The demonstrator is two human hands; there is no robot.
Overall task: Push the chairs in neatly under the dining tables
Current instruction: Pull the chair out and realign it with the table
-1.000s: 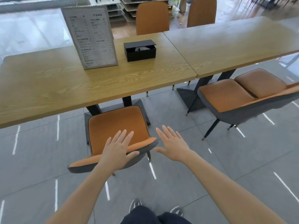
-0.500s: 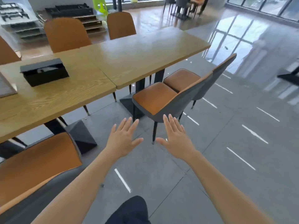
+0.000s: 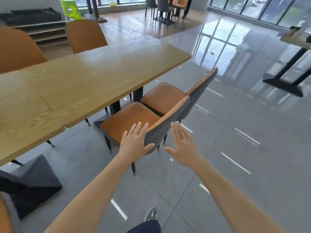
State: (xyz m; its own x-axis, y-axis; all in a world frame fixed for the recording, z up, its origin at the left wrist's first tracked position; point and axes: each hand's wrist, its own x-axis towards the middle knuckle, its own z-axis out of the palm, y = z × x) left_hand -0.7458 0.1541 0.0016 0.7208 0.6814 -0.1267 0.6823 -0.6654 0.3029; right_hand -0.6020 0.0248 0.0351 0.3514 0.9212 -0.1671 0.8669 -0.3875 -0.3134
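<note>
Hands at the near chair [image 3: 134, 117] back.
We see left hand [image 3: 135, 143] and right hand [image 3: 183, 146] flat, released, grasping nothing; table [image 3: 101, 76] lies ahead-left.

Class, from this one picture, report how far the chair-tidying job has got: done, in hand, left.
Done: nothing at this table looks finished. In hand: the left hand and right hand, both open with no grip, reach toward the near chair, whose seat stands out from the table edge. Left: that chair, then the far chair beside it, also standing out.

Chair back [image 3: 161, 132] ahead — open floor [image 3: 235, 165] right
</note>
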